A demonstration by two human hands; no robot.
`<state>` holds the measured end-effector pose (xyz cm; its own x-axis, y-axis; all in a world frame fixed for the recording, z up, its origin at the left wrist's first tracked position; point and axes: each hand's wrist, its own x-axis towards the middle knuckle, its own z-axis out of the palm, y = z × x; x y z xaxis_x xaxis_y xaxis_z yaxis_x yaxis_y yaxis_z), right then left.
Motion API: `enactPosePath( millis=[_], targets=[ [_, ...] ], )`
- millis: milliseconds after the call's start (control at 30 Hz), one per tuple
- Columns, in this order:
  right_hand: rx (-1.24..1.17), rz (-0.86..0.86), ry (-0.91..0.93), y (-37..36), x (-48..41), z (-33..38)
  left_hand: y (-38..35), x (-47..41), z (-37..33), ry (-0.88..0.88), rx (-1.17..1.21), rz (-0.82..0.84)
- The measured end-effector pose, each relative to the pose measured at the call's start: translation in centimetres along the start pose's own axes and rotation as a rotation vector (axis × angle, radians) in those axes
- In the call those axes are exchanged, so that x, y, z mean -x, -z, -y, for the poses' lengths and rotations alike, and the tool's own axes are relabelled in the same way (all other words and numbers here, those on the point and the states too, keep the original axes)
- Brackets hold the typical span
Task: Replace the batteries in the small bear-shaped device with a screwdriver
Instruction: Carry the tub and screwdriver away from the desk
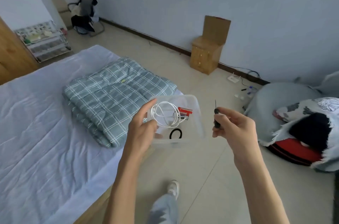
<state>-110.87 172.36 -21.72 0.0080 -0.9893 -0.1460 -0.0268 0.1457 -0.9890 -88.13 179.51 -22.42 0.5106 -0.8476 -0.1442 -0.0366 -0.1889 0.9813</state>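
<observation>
My right hand [233,128] pinches the screwdriver [217,117] by its black handle between thumb and fingers, the thin shaft pointing straight up. It is held in the air just to the right of the clear plastic box [196,124], not touching it.

My left hand [141,132] grips the left end of that box and holds it up over the floor, thumb inside the near wall and fingers curled around the outside. Inside the box, the batteries [184,112] lie toward the far right corner: some in red wrapping, with darker ones just beside them. A coiled white cable [165,115] fills the left half of the box and overlaps the batteries' edge. A black ring [175,134] lies against the near wall, in front of the cable. I cannot see any bear-shaped device.

To the left of the box and behind it, a folded checked quilt [113,99] rests on the bed [45,123], which has a pale sheet. Below the box my leg and a white shoe [173,188] stand on the tiled floor [211,178]. To the right of the box sits a heap of bedding [302,128] on the floor. Well behind the box, a small wooden cabinet [206,55] stands against the wall.
</observation>
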Motion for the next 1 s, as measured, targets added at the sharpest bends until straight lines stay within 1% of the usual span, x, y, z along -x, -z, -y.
enactPosePath(
  millis=[167,300,400,567,733,800,1000],
  targets=[
    [-0.032,-0.085,0.012,-1.2,-10.3,1.1,-4.9,-11.2,-2.0,-0.028,-0.005,0.089],
    [-0.053,-0.144,0.056,-2.5,-18.6,4.4,-7.7,-20.5,-5.3,-0.116,-0.084,0.196],
    [-0.070,-0.210,0.096,-3.5,-23.8,6.3,-9.7,-27.0,-7.8,-0.167,-0.103,0.223],
    [-0.046,-0.213,0.068,-5.3,-31.1,6.1,-12.5,-34.9,-9.2,-0.112,-0.058,0.257],
    [-0.026,-0.195,0.032,-6.0,-39.8,5.9,-16.4,-42.7,-9.4,-0.074,-0.096,0.228],
    [-0.044,-0.176,0.034,-5.9,-44.1,5.8,-18.5,-46.0,-9.4,-0.070,-0.076,0.227],
    [-0.045,-0.122,0.048,-4.0,-58.2,7.3,-26.4,-56.5,-11.3,-0.067,-0.086,0.146]
  ],
)
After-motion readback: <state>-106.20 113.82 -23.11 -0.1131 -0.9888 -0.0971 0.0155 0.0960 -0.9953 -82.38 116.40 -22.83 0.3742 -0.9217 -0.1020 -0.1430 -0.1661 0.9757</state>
